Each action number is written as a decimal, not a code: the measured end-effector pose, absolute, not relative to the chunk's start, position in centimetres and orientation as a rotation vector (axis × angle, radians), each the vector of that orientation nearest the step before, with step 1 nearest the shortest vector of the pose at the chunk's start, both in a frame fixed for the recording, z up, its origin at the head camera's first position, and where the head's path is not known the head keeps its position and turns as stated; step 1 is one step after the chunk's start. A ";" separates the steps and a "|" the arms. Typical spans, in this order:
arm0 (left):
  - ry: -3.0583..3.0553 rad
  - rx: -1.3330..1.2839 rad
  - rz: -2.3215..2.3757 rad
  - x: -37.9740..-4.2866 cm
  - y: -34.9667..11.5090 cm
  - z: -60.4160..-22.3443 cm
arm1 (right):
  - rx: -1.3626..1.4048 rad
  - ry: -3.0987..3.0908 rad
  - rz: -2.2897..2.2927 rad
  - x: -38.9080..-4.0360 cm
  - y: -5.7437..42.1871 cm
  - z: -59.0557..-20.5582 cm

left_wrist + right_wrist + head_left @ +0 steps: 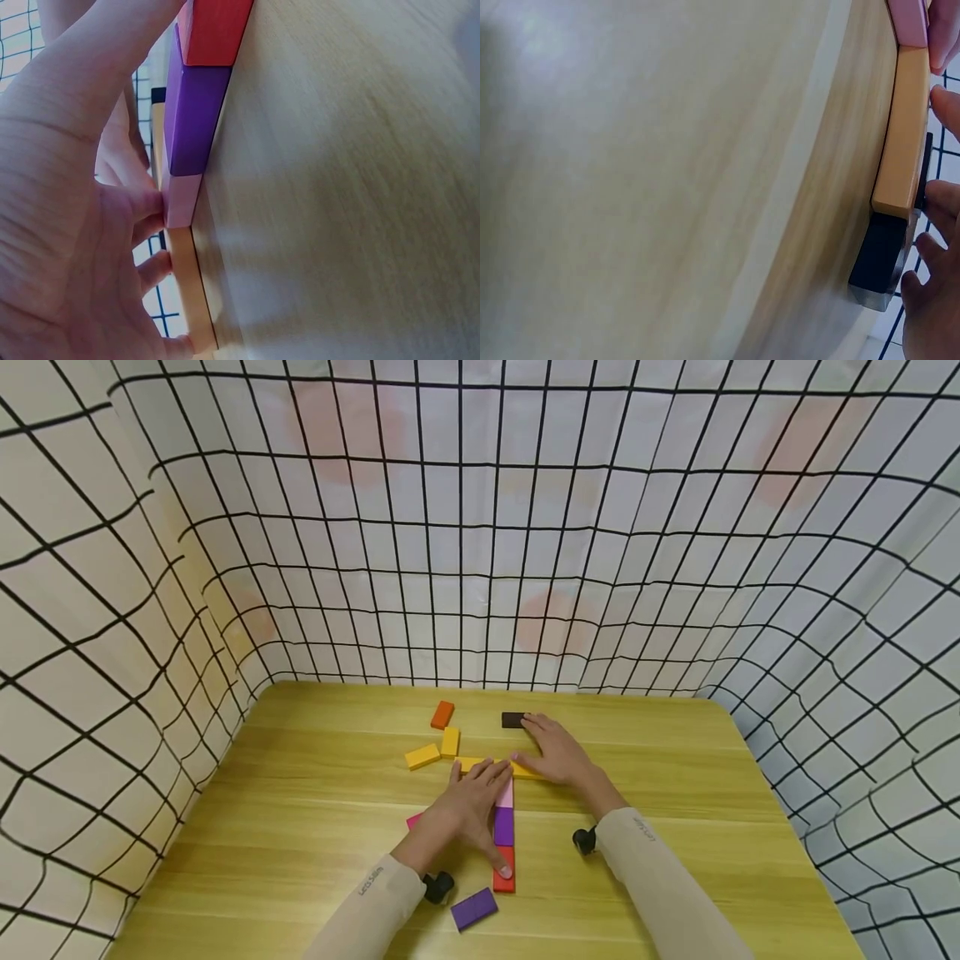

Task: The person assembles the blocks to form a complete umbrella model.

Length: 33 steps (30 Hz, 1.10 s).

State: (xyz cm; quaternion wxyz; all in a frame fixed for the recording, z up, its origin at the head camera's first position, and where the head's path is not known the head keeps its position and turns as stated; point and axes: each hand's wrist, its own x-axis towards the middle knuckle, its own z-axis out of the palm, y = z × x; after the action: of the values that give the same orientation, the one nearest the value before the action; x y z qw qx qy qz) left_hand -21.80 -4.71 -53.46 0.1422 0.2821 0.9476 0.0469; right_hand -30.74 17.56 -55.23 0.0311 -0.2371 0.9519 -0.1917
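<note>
Head camera looked from above near side, forward and down; from farther off than wrist views it took in table [660, 877], left hand [468, 806], right hand [558, 753] and far net [497, 465]. Left wrist camera [438, 887] looked low and close, toward far side, past red block [216, 34] to pink block [182, 201] and yellow strip [191, 289]. Right wrist camera [585, 840] also faced far side, low; table filled most of its picture. Both wrist views stood sideways, sharing pink block and yellow strip.
</note>
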 end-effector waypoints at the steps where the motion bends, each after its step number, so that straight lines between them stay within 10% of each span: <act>1: 2.734 0.815 0.137 -21.8 -4.7 -53.4 | -0.729 2.939 -0.593 -30.7 17.5 -55.2; 33: 2.721 0.803 0.145 -21.7 -4.7 -53.2 | -0.652 2.931 -0.654 -31.4 18.2 -55.0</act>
State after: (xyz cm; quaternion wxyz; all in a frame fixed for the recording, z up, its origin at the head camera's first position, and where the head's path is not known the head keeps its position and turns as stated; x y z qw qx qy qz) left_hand -21.68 -4.69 -53.24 0.1500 0.2796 0.9470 0.0506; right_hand -31.37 18.17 -55.02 0.0344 -0.2121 0.9532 -0.2127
